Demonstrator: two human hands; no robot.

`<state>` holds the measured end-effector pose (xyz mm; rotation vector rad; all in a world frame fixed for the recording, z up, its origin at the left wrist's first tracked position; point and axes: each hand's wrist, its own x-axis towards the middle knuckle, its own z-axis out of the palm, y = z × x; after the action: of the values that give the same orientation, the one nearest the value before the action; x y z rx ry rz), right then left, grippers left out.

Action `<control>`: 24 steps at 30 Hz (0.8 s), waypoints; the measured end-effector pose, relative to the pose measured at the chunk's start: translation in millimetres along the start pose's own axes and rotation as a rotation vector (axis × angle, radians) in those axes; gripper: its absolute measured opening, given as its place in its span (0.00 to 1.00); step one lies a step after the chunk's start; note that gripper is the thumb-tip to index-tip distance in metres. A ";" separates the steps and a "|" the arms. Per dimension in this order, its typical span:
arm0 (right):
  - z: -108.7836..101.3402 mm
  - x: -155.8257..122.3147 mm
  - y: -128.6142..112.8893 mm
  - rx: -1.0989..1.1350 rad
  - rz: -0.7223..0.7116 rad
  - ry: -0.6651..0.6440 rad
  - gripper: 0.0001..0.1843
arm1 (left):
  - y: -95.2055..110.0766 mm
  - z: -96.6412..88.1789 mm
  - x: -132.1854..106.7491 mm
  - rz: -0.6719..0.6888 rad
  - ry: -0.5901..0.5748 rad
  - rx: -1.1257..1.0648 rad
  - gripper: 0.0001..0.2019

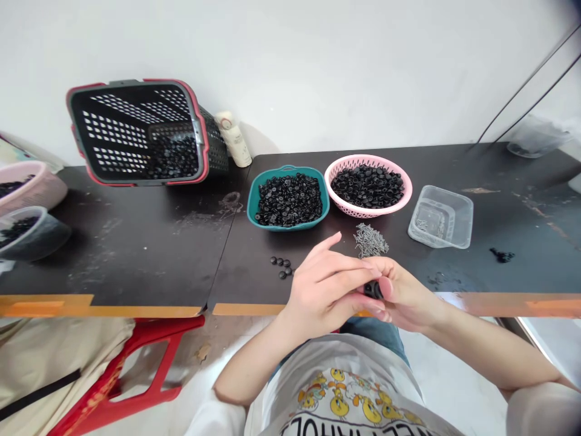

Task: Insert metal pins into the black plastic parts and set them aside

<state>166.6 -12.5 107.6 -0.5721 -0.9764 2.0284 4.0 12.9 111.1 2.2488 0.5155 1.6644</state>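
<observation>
The left hand (324, 284) and right hand (402, 295) are together just above the near edge of the dark worktop (136, 254), both clamped on one small black plastic piece (373, 290). The fingers mostly hide it, so its shape is hard to make out. About six small black discs (281, 266) lie left of the hands, and a heap of thin grey metal screws (371, 240) lies just above them. At upper centre, a teal plastic tray (287, 170) and a round pink perforated basket (370, 158) sit side by side, each heaped with too many black pieces to count. To their right is one clear rectangular plastic tub (447, 200). At upper left, a black slotted crate with a red rim (154, 82) tilts against the wall beside one cream bottle (233, 139), its label unreadable. A pink bowl (36, 197) and a smoky translucent bowl (31, 239) are cut off at the left edge. At the bottom, a white T-shirt (336, 387) shows yellow cartoon birds and cut-off, upside-down lettering.
</observation>
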 end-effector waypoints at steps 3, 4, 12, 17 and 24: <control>-4.2 -0.8 -4.5 -0.017 0.030 -0.013 0.26 | 4.8 0.4 1.9 0.009 0.012 0.009 0.11; -6.0 -0.7 -6.3 -0.023 0.039 -0.013 0.26 | 6.0 0.3 2.2 0.010 0.006 0.020 0.11; -16.8 -0.6 -15.9 -0.123 0.000 -0.025 0.23 | 8.2 -1.1 6.2 0.037 -0.052 0.109 0.12; -19.2 -0.8 -22.7 -0.127 -0.003 -0.063 0.23 | 8.7 -0.3 12.3 0.020 -0.072 0.087 0.13; -18.1 -1.7 -37.9 -0.125 0.076 -0.042 0.19 | 6.7 -4.3 15.1 0.041 -0.098 0.120 0.12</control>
<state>197.3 8.7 127.1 -0.6434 -1.1279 2.0641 4.6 13.9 128.2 2.4283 0.5629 1.5715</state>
